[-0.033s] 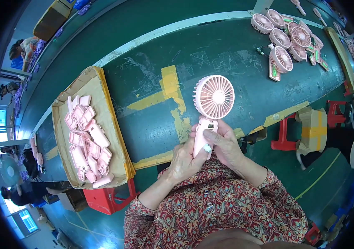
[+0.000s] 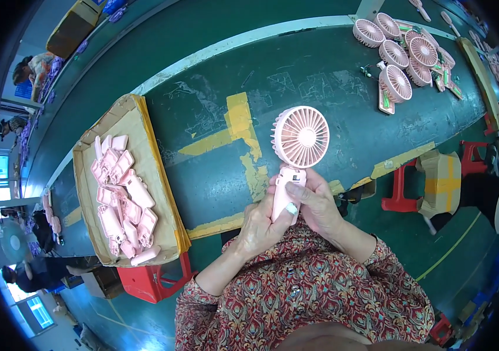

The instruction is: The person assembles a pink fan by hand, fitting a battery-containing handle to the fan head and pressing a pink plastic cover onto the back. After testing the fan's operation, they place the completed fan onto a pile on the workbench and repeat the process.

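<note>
A pink handheld fan is sitting in the grip, its round head pointing away from the wearer. The left hand is clasping the handle's lower left side, the right hand is curling around its right side, and both thumbs are resting on its face. Beyond the grip, yellow tape is marking the green table. Leftward, a cardboard tray is holding pink casing parts; far rightward, more pink fans are lying clustered.
</note>
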`<act>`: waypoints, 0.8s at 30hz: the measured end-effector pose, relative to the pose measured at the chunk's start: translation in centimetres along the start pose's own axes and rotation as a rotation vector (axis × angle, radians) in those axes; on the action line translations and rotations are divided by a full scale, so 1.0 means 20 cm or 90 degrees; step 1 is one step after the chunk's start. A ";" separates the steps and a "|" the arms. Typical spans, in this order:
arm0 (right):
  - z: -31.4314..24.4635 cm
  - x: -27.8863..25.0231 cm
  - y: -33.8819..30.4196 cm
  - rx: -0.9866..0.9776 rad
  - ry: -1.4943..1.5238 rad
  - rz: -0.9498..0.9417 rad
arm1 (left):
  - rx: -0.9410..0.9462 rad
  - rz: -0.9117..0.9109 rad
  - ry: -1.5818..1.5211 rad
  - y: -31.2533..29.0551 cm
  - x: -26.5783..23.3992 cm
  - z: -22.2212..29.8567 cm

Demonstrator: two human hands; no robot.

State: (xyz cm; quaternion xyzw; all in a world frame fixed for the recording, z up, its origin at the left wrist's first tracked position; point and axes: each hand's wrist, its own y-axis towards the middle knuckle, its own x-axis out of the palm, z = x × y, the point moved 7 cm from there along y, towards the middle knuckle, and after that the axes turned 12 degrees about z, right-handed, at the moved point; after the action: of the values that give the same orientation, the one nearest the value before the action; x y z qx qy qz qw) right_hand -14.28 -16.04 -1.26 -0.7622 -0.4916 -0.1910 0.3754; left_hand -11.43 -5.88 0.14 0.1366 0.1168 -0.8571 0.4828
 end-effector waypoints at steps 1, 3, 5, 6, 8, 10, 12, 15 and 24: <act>0.01 -0.01 0.01 0.005 0.006 0.010 | 0.001 -0.002 -0.001 0.00 0.00 -0.01; 0.02 -0.02 0.02 0.004 0.013 0.022 | -0.024 -0.043 0.014 0.01 0.01 -0.06; 0.00 -0.01 0.03 0.007 -0.011 0.035 | -0.098 -0.069 -0.056 0.03 0.02 -0.06; 0.00 -0.01 0.05 0.010 -0.026 0.038 | -0.180 -0.090 -0.124 0.03 0.03 -0.09; -0.01 -0.01 0.10 0.009 -0.080 0.029 | -0.219 -0.080 -0.211 0.07 0.01 -0.06; -0.02 0.00 0.12 -0.008 -0.153 0.001 | -0.234 -0.070 -0.231 0.12 -0.03 -0.03; -0.03 -0.02 0.14 0.006 -0.162 -0.006 | -0.176 -0.076 -0.141 0.18 -0.04 0.01; -0.08 -0.08 0.19 -0.061 -0.226 -0.027 | -0.100 0.014 -0.087 0.30 -0.09 0.03; -0.87 -0.34 0.10 -0.730 -0.765 0.443 | 0.340 0.361 0.525 1.24 -0.49 0.37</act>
State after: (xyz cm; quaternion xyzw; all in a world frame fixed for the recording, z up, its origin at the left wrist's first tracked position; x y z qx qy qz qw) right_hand -14.24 -33.77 4.68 -0.9094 -0.1754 0.1484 -0.3466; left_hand 13.90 -13.13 8.73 0.6033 0.0334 -0.5696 0.5573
